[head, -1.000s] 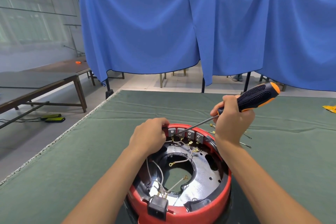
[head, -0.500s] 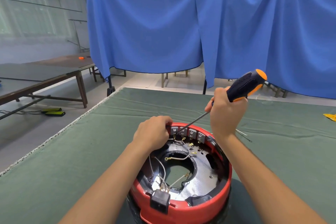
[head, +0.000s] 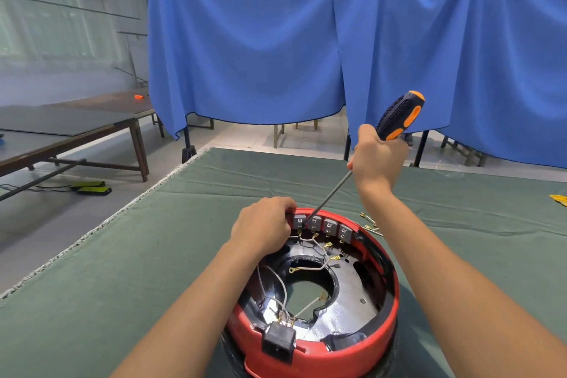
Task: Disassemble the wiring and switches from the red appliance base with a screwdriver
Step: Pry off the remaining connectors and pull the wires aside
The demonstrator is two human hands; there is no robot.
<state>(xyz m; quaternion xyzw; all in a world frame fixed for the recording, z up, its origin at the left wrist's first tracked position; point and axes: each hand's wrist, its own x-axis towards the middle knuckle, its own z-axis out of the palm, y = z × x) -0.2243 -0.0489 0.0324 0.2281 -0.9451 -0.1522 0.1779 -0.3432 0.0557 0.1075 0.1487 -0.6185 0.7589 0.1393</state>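
1. A side table (head: 92, 120) was seen off the left edge of the green tabletop (head: 153, 255), with a small orange item (head: 138, 97) on its far end and yellow-and-black pedals (head: 92, 189) on the floor below.
2. A blue curtain (head: 245, 40) was hung behind the tabletop's far edge.
3. The left hand (head: 264, 225) was curled closed over the far left rim of the red base (head: 337, 356), fingers wrapped on the rim just beside the leftmost switch.
4. The base was placed at the near edge of the tabletop, about mid-width, open side up, with a black socket (head: 278, 342) in its near wall.
5. Four grey switches (head: 322, 225) were lined along the inside of the far wall; white wires (head: 316, 250) with brass terminals were spread loosely over the dark plate inside.
6. The screwdriver (head: 399, 115) was held tilted, handle up and to the right; its tip was set at the leftmost switches.
7. The right hand (head: 377, 159) was closed tightly around the lower handle, above the far rim.
8. Loose brass terminals (head: 369, 222) were lying on the cloth just right of the base.
9. A yellow object (head: 558, 199) was seen at the right edge.
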